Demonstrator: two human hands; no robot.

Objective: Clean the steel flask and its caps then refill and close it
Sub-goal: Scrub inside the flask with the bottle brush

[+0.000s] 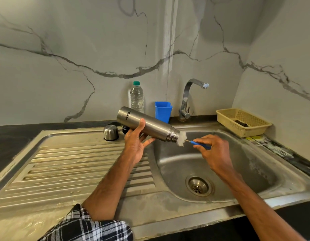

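left arm (112, 180) comes up from the bottom left, plaid sleeve (91, 225) bunched up near the elbow, forearm bare. left hand (136, 143) has the thumb laid up over the flask (150, 125) and its fingers (149, 140) curled under it, holding it tilted. right arm (246, 192) reaches in from the bottom right, bare too. right hand (215, 153) is back-up, pinching the thin brush handle (201, 145). the hands are near each other, not touching.

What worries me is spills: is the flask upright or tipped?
Tipped: the left hand holds the flask nearly sideways, its open mouth lower, over the sink, with a brush at it.
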